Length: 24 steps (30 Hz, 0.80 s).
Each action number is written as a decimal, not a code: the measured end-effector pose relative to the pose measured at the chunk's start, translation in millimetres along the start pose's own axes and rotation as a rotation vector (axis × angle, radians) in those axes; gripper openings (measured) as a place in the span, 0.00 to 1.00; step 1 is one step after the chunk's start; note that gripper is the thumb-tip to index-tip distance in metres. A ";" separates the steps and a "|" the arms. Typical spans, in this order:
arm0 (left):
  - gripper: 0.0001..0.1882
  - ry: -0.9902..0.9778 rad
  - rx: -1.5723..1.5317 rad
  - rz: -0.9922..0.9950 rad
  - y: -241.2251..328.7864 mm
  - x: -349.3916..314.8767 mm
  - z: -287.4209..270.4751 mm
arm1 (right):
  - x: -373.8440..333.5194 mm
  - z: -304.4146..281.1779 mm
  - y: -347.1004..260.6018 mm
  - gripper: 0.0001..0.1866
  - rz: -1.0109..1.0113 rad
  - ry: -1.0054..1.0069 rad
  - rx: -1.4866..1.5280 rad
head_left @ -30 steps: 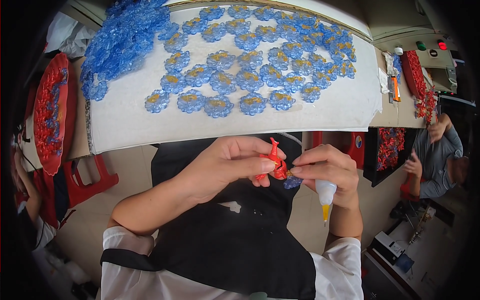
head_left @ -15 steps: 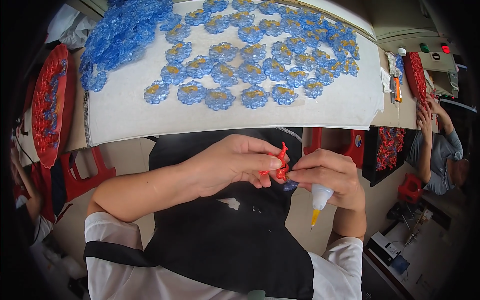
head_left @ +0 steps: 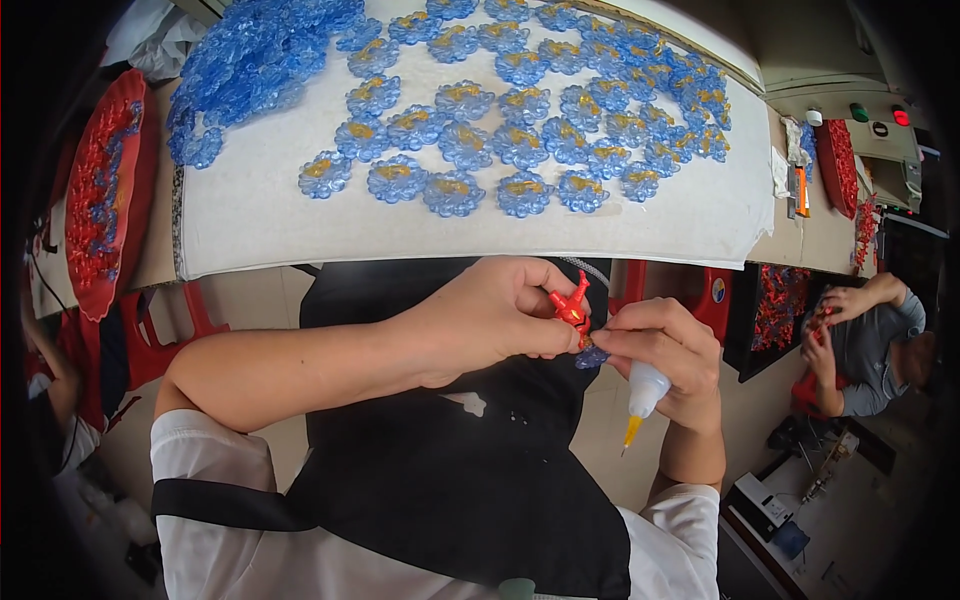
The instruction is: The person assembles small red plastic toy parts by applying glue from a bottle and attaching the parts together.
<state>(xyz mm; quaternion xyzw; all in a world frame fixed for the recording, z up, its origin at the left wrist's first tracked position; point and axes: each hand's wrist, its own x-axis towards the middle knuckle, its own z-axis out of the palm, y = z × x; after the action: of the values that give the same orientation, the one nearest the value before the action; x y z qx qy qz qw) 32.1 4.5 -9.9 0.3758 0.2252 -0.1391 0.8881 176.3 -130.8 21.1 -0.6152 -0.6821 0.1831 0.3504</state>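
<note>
Right of the middle of the frame, a small, glossy red plastic figure (head_left: 573, 305) sits between the two hands, in front of the worktable's near edge. The left hand (head_left: 500, 318) grasps it between thumb and fingers, leaving one narrow red end poking up past the fingertips. At the figure's lower end, a translucent blue plastic piece (head_left: 591, 357) sits directly against it; whether the two are joined cannot be told.

The right hand (head_left: 668, 345), just to the right, has its thumb and forefinger closed where figure and blue piece meet, while also gripping a white squeeze bottle with a yellow needle-tipped nozzle (head_left: 647, 387) that points toward the bottom of the frame.

Above the hands, scalloped translucent blue plastic discs with amber patches (head_left: 397, 178) spread over a white sheet (head_left: 400, 235). A heap of blue pieces (head_left: 260, 70) fills the upper left, beside a red tray (head_left: 100, 290) at the left edge.
</note>
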 end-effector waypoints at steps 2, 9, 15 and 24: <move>0.09 0.020 0.007 0.003 -4.0 1.2 -0.3 | 0.3 1.3 2.2 0.15 -0.008 -0.025 0.011; 0.10 0.056 0.010 -0.008 -7.1 -1.8 -0.9 | -3.3 7.6 5.2 0.15 -0.003 -0.064 0.005; 0.09 0.047 -0.008 0.004 -8.7 -3.4 -2.1 | -2.2 10.3 4.2 0.16 -0.020 -0.038 0.022; 0.10 0.099 -0.022 0.056 -5.3 -17.0 -11.1 | 15.1 15.4 -1.7 0.15 -0.058 -0.063 -0.017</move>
<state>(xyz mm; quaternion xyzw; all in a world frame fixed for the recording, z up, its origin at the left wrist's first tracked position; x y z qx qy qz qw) 12.0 10.4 -11.4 0.3783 0.2597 -0.0931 0.8836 164.3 -113.7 15.5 -0.5919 -0.7119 0.1865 0.3287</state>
